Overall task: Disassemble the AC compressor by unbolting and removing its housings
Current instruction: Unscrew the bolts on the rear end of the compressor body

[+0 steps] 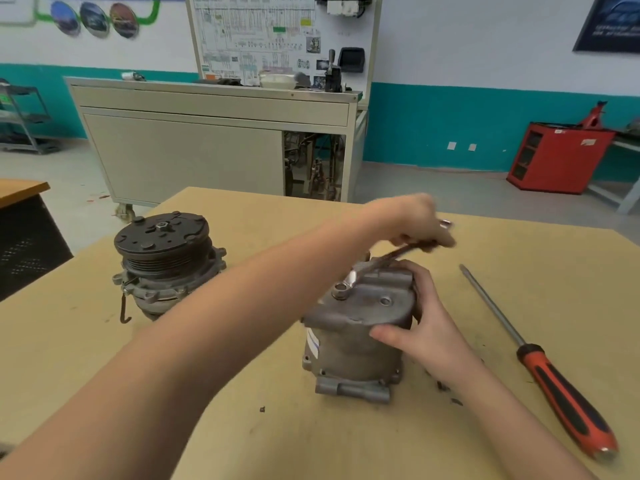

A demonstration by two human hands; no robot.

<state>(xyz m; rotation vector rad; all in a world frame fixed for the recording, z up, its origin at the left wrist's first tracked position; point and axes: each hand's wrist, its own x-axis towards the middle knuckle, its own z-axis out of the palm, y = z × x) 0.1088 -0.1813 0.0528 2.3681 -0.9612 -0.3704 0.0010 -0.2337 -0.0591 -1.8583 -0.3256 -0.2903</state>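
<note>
On the table, compressor housing upright, axis vertical, wrench atop.

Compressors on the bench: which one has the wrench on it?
The grey compressor at centre, no pulley: right hand grips it, left hand holds the wrench on its top. The pulley-topped unit at left is untouched.

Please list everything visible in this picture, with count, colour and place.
compressor body: 1, grey, upright at table centre
pulley section: 1, dark grey, on table at left
wrench: 1, metal, on a bolt atop the compressor body
screwdriver: 1, orange-black handle, lying on table at right
table: 1, tan, foreground
trainer cabinet: 1, beige, behind table
red cabinet: 1, red, floor, far right
left hand: 1, grips wrench
right hand: 1, grips compressor body
</note>
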